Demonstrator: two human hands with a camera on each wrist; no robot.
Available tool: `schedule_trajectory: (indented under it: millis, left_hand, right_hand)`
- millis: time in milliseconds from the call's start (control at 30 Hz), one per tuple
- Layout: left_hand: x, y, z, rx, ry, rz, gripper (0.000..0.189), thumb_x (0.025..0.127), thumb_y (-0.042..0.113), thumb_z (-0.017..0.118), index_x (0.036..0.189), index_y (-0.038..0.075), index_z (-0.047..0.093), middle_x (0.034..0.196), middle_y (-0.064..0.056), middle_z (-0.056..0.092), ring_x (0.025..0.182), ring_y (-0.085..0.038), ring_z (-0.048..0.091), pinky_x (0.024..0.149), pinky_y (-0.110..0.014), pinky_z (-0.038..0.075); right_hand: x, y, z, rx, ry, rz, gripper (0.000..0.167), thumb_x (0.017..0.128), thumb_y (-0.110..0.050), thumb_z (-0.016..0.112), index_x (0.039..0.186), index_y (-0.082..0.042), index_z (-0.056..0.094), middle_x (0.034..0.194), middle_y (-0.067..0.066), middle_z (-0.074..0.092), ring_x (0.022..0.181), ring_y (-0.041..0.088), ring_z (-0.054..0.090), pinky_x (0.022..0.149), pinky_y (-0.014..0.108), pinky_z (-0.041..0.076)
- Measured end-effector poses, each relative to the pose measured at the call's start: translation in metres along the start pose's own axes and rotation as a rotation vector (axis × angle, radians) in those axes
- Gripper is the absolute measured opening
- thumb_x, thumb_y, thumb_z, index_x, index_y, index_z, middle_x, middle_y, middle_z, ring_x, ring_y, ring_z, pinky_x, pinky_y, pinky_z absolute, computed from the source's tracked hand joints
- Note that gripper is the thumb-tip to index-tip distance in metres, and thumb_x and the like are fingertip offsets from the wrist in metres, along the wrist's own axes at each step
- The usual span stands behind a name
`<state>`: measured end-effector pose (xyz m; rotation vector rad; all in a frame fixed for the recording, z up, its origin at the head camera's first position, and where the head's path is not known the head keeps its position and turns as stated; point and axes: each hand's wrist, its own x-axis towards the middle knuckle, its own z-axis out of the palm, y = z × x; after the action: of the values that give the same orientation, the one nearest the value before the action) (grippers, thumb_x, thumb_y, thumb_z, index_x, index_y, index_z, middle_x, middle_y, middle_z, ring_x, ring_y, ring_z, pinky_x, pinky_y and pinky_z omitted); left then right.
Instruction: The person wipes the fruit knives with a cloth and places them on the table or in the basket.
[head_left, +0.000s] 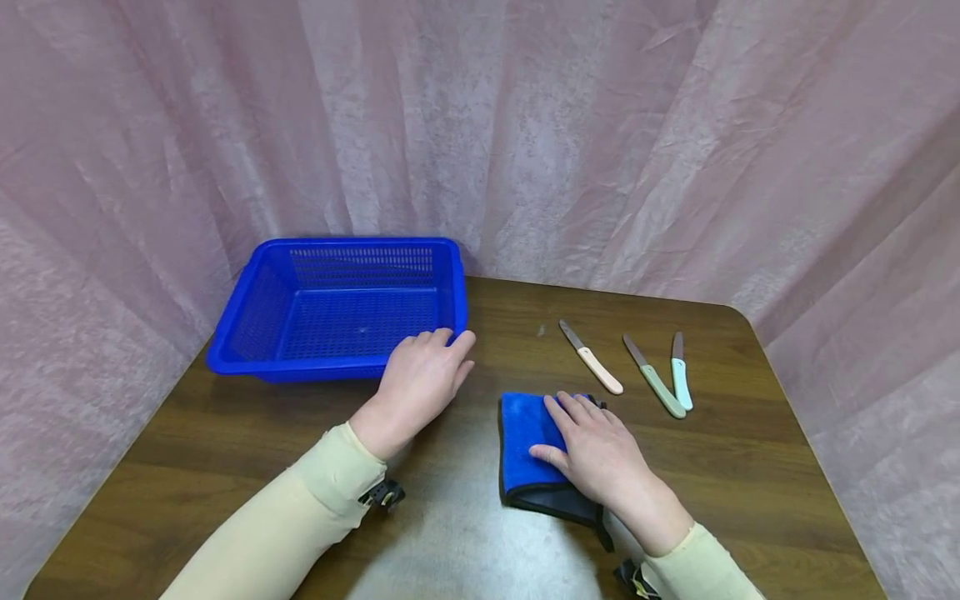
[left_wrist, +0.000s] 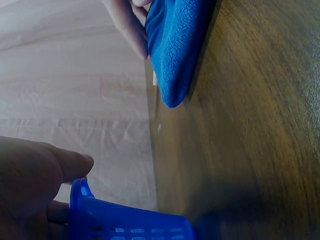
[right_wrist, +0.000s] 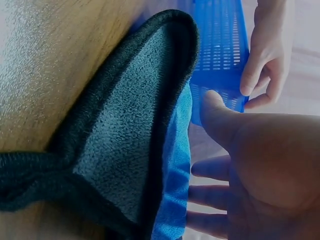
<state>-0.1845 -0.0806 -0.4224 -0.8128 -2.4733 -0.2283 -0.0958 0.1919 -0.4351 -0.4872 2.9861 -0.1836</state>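
Note:
My left hand (head_left: 422, 373) is at the near right corner of a blue plastic basket (head_left: 337, 367), its thumb and fingers around the rim (left_wrist: 82, 200). The basket has slotted walls, and nothing shows inside it. My right hand (head_left: 600, 454) rests with spread, fairly straight fingers on a folded towel (head_left: 525, 442), which is blue on top with a dark edge. From the right wrist camera, the towel's folded layers (right_wrist: 125, 125) show a grey-green inner face and black binding. Behind the right hand lie a knife with a cream handle (head_left: 600, 371), one with a green handle (head_left: 662, 392) and one with a mint handle (head_left: 681, 383).
A brown wooden table (head_left: 450, 533) carries everything. Pink curtains (head_left: 525, 150) hang behind it and at both sides. The basket stands near the table's back left edge, and the knives' blades point toward the back.

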Motion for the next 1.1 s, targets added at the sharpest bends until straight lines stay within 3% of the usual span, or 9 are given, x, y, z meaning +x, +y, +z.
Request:
schedule_trajectory:
  millis: [133, 400, 733, 1100]
  left_hand:
    - [0.000, -0.002, -0.001, -0.005, 0.021, 0.012, 0.023, 0.100, 0.017, 0.082, 0.107, 0.008, 0.061, 0.083, -0.014, 0.069, 0.069, -0.039, 0.068, 0.057, -0.049, 0.054]
    - [-0.003, -0.007, -0.004, -0.012, 0.050, 0.021, 0.017, 0.102, 0.007, 0.075, 0.103, 0.007, 0.058, 0.079, -0.014, 0.065, 0.065, -0.040, 0.065, 0.054, -0.049, 0.052]
    - [-0.008, -0.014, -0.007, 0.014, 0.049, 0.029, 0.010, 0.104, 0.002, 0.066, 0.103, 0.005, 0.057, 0.077, -0.014, 0.063, 0.064, -0.040, 0.063, 0.055, -0.047, 0.051]
    - [-0.011, -0.017, -0.008, 0.008, 0.036, 0.029, 0.008, 0.102, -0.001, 0.064, 0.105, 0.004, 0.058, 0.079, -0.014, 0.065, 0.066, -0.040, 0.064, 0.055, -0.048, 0.051]
  right_hand:
    - [-0.002, 0.000, 0.002, -0.009, -0.023, -0.005, 0.078, 0.106, -0.057, 0.068, 0.163, -0.006, 0.053, 0.164, 0.023, 0.051, 0.153, 0.047, 0.046, 0.120, 0.068, 0.038]
    - [-0.004, 0.001, 0.004, -0.035, -0.039, -0.006, 0.079, 0.105, -0.056, 0.071, 0.164, -0.006, 0.052, 0.165, 0.022, 0.050, 0.154, 0.046, 0.044, 0.121, 0.069, 0.037]
    - [-0.007, 0.004, 0.007, -0.035, -0.051, 0.006, 0.079, 0.104, -0.055, 0.072, 0.165, -0.009, 0.051, 0.167, 0.020, 0.049, 0.156, 0.044, 0.043, 0.119, 0.070, 0.039]
    - [-0.014, 0.013, 0.007, -0.033, -0.062, 0.020, 0.078, 0.105, -0.055, 0.071, 0.165, -0.010, 0.051, 0.168, 0.019, 0.048, 0.156, 0.044, 0.043, 0.118, 0.072, 0.038]
